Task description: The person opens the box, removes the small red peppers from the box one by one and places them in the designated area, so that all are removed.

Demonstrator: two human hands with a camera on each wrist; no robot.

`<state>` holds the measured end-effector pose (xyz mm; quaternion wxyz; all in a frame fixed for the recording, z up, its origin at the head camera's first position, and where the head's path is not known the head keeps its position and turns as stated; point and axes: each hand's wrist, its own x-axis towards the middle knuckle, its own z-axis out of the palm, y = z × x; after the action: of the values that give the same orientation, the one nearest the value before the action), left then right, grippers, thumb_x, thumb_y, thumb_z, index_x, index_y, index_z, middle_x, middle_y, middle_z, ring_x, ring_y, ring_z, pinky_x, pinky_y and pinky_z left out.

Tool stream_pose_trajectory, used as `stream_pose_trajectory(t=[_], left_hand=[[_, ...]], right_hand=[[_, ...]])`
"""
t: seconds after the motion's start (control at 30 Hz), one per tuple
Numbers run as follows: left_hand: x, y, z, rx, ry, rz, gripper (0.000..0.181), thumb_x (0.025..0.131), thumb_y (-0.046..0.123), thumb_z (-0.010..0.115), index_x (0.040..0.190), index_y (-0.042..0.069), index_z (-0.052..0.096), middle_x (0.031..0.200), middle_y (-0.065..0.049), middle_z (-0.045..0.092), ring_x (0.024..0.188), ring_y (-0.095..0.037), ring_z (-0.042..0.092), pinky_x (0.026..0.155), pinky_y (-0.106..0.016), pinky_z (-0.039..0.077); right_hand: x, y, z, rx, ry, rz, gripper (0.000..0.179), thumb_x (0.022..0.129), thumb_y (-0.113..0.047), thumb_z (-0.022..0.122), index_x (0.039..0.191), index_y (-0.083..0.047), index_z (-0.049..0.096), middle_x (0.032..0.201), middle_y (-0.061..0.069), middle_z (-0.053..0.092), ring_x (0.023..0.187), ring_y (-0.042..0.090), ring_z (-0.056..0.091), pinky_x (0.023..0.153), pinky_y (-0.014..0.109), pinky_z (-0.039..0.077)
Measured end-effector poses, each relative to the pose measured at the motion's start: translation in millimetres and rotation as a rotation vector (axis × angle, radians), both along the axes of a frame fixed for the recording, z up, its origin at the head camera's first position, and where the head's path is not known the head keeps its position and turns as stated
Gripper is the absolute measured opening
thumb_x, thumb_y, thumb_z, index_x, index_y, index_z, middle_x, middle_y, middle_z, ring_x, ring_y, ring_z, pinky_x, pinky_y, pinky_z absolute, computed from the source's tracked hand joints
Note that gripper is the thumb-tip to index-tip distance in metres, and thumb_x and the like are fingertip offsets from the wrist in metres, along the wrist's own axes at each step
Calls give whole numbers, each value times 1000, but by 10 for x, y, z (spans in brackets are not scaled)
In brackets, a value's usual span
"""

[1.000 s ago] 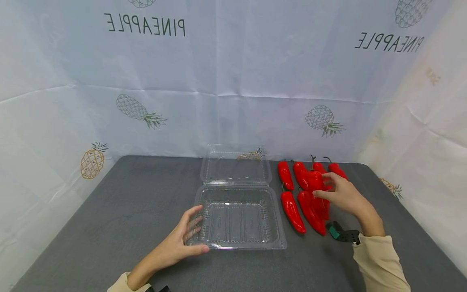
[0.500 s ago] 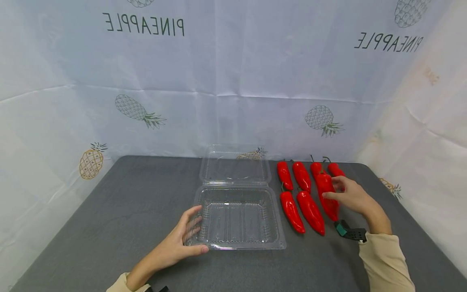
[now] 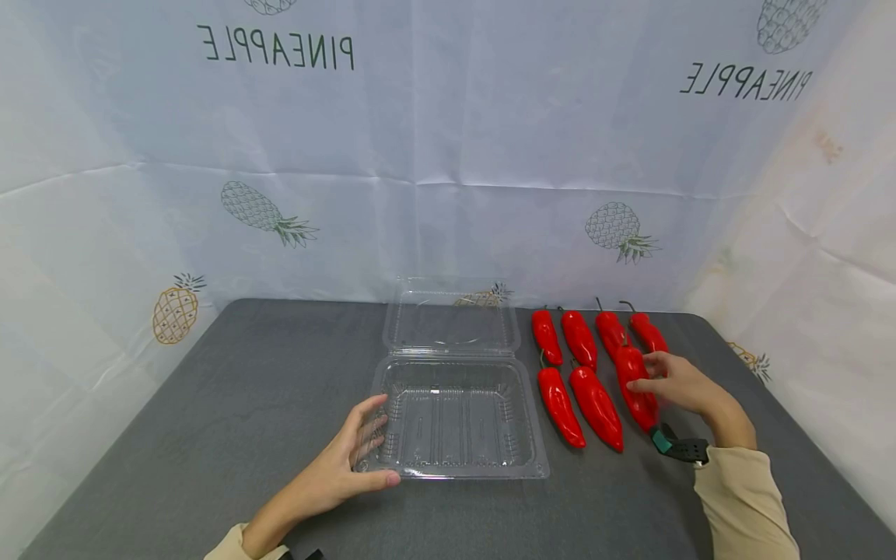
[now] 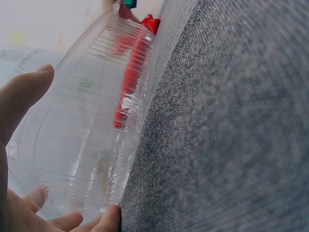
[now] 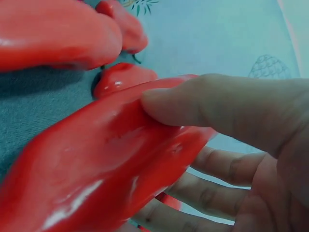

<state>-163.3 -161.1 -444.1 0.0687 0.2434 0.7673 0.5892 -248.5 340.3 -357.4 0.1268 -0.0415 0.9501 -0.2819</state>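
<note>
My right hand holds a glossy red chili pepper, thumb on one side and fingers on the other. In the right wrist view this pepper fills the foreground, with the thumb pressed across it. My left hand rests at the left front corner of a clear plastic clamshell container, its thumb extended along the front rim. In the left wrist view the fingertips lie against the container's clear wall. The container's lid is folded back behind its base.
Several more red chili peppers lie in two rows right of the container, such as a front pepper and a back pepper. A dark grey table carries everything. Behind it hangs a white pineapple-print curtain.
The right hand has moved right and slightly toward the front with the held pepper, away from the front peppers it overlapped before. The left hand and container have stayed put.
</note>
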Motion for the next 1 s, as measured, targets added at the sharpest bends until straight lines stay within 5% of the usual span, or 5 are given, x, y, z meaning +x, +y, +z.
stream_pose_trajectory(t=[0.47, 1.0], left_hand=[[2, 5, 3, 2, 6, 0, 95, 84, 13, 77, 153, 1, 12, 161, -28, 9, 144, -55, 23, 113, -56, 34], [-4, -3, 4, 0, 5, 3, 94, 84, 12, 77, 154, 5, 14, 162, -27, 9, 144, -55, 24, 111, -56, 35]], right_hand=[[-43, 80, -128, -56, -135, -22, 77, 95, -24, 64, 138, 25, 24, 127, 42, 45, 106, 41, 59, 82, 43, 63], [-59, 170, -174, -59, -187, -38, 70, 94, -25, 65, 136, 21, 33, 127, 42, 47, 109, 46, 56, 80, 48, 63]])
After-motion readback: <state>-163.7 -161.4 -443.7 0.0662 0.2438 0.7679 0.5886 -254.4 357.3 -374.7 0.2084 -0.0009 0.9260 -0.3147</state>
